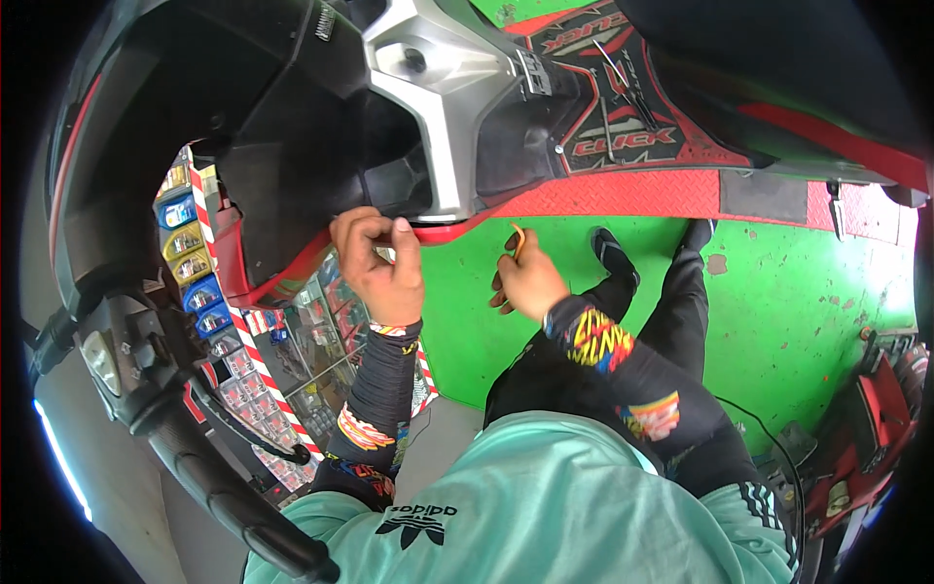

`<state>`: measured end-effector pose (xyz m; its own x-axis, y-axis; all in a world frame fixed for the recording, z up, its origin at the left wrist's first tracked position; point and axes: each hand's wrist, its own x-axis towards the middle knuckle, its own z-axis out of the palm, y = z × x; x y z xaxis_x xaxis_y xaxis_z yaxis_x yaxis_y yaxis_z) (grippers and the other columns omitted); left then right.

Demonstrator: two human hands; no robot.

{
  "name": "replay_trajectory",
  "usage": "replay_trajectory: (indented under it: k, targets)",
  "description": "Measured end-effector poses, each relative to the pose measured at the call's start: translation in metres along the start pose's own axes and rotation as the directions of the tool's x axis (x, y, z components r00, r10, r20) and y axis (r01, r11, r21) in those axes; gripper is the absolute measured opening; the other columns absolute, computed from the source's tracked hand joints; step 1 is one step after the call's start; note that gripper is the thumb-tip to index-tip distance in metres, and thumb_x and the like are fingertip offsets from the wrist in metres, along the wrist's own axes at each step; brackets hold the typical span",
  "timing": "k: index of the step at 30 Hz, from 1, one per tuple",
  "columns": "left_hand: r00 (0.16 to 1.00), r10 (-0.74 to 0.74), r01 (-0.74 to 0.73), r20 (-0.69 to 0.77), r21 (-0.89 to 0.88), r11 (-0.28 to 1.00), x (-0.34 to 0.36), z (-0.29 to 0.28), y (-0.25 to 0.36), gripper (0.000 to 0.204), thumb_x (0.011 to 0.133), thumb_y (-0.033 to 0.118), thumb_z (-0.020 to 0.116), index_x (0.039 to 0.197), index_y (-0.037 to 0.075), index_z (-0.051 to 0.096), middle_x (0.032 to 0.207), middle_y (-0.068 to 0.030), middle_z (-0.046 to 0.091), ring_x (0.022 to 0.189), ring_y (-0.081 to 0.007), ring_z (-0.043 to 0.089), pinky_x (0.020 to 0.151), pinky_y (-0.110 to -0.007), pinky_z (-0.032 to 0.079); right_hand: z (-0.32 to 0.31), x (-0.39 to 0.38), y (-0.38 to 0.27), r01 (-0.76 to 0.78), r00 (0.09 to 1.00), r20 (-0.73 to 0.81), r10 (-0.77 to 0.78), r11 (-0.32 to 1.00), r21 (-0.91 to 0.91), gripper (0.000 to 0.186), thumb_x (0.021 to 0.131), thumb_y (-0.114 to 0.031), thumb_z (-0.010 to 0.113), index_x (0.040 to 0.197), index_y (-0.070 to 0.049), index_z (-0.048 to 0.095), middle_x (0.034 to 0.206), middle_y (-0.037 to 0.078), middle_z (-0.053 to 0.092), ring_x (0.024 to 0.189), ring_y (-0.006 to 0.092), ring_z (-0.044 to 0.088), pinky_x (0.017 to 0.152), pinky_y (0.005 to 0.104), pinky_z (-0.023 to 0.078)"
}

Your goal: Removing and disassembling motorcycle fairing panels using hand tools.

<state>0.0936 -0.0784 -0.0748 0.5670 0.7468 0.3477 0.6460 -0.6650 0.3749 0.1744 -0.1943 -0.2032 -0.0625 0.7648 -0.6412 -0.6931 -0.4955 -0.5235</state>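
Note:
My left hand is closed, its bent fingers at the lower edge of a scooter's black front panel, beside the red trim. Whatever lies under those fingertips is hidden. A short way to the right, my right hand hangs below the panel, apart from it. Its fingers are curled round a small yellow-orange strip whose curved tip sticks up; the rest is covered by the hand. Above my hands, a silver centre cover runs down the panel.
Thin metal tools lie on the scooter's floorboard. The handlebar grip and brake lever reach in at my left. Behind them stand shelves of packaged goods. The scooter stands over a red tread-plate platform; a red toolbox is at right.

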Motion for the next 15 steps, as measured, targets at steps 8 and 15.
replay_trajectory:
  k: [8,15]
  targets:
    - [1.000,0.029,-0.029,-0.004,-0.076,0.997,-0.002,0.000,-0.006,0.014,0.092,0.000,0.061,0.086,0.001,0.049,0.099,-0.0091,0.049,0.086,-0.0147,0.047,0.079,-0.028,0.042,-0.027,0.061,-0.014,0.048,0.999,0.043,-0.031,0.875,-0.481,0.035,0.097,-0.016,0.045,0.122,0.008,0.038,0.084,0.027,0.069,0.054,0.0307,0.070,0.049,0.0406,0.058]
    - [1.000,0.022,-0.021,0.011,-0.132,0.991,-0.005,-0.002,-0.005,0.017,0.093,0.006,0.060,0.084,0.000,0.047,0.098,-0.0111,0.050,0.088,-0.0174,0.048,0.080,-0.029,0.042,0.002,0.074,-0.007,-0.035,0.999,-0.026,0.027,0.912,-0.409,0.051,0.097,-0.018,0.049,0.135,0.011,0.031,0.087,0.025,0.070,0.059,0.0318,0.072,0.052,0.0404,0.060]
